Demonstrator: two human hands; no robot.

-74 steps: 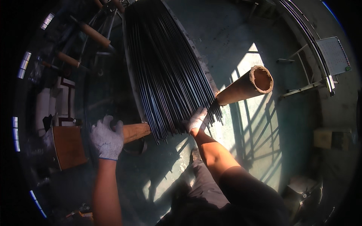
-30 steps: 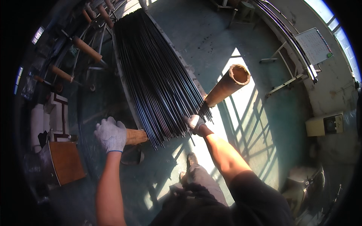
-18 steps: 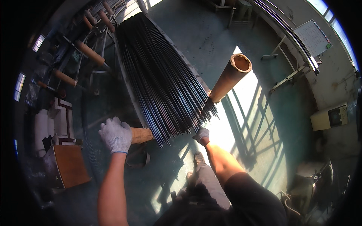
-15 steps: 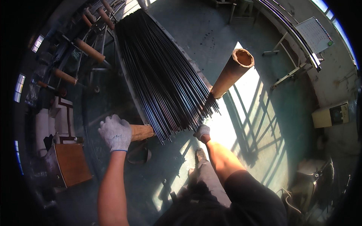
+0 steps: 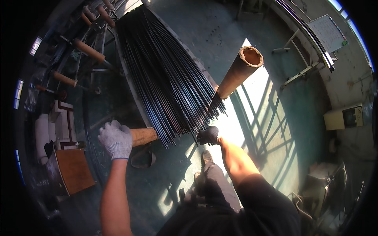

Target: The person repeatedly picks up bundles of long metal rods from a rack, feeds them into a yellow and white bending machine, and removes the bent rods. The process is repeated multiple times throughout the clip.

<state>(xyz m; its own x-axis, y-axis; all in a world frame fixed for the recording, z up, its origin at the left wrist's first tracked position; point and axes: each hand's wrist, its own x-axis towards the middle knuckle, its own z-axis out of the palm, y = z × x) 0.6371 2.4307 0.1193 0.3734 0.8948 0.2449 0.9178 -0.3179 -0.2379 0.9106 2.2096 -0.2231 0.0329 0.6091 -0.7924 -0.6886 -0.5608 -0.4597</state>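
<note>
Long, thin black rods (image 5: pixel 169 86) end just by the shadowed, gloved right hand (image 5: pixel 210 135), whose grip I cannot tell; the white-gloved left hand (image 5: pixel 115 138) clasps a brown, cylindrical tube (image 5: pixel 144 136) left of them.

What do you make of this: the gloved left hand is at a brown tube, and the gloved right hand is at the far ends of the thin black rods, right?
Not quite: the gloved right hand is at the near ends of the thin black rods, as the head view shows. The gloved left hand is at a brown tube.
</note>
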